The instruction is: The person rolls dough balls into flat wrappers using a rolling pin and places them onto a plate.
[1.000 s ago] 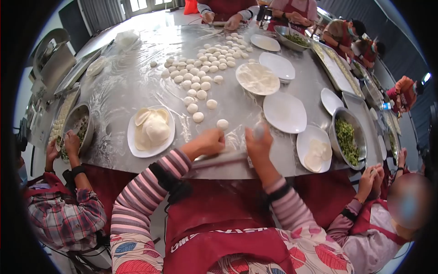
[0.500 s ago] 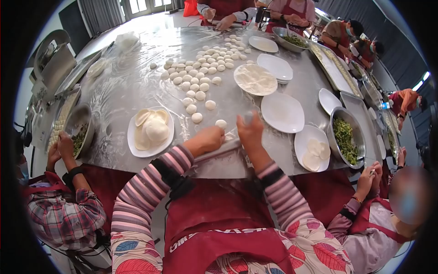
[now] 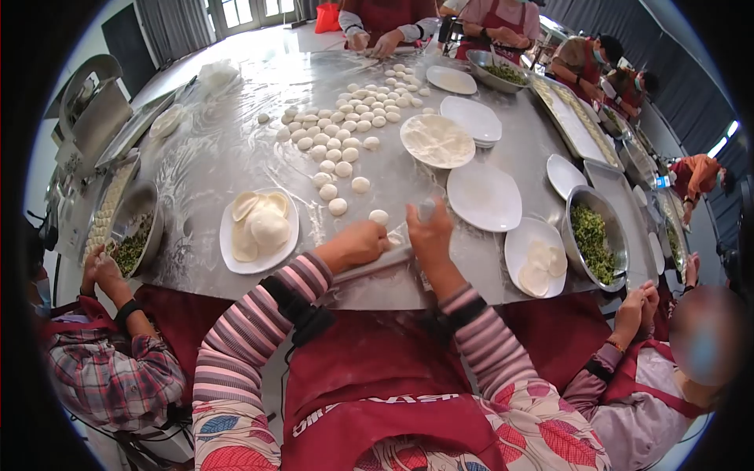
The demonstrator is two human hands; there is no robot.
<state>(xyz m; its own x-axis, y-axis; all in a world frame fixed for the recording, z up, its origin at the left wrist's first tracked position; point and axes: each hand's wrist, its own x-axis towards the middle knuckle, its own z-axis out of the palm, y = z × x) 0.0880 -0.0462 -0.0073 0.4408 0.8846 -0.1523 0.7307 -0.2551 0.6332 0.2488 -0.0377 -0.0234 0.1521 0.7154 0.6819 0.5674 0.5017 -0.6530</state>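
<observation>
My left hand (image 3: 357,245) is closed, its fingertips curled down to the floury steel table; what they pinch is hidden. My right hand (image 3: 430,235) is closed over a pale rod that looks like a rolling pin (image 3: 369,268), lying slantwise near the table's front edge. One round dough piece (image 3: 378,217) sits just beyond my left fingers. Farther off lies a large group of dough pieces (image 3: 345,125). To the left, a white plate (image 3: 228,253) carries piled flat dough wrappers (image 3: 267,226). On the right, another plate (image 3: 514,243) holds several wrappers (image 3: 542,267).
A plate of flour (image 3: 437,141) and a white plate (image 3: 484,196) stand right of centre. Bowls of green filling are at right (image 3: 593,243) and left (image 3: 133,247). Co-workers' hands work at both sides (image 3: 635,308) and across the table (image 3: 385,43). A tray (image 3: 577,129) lies at far right.
Both my hands stay close together at the rod, with only slight shifts. The left co-worker's hands have moved lower beside the bowl. The camera view has shifted slightly.
</observation>
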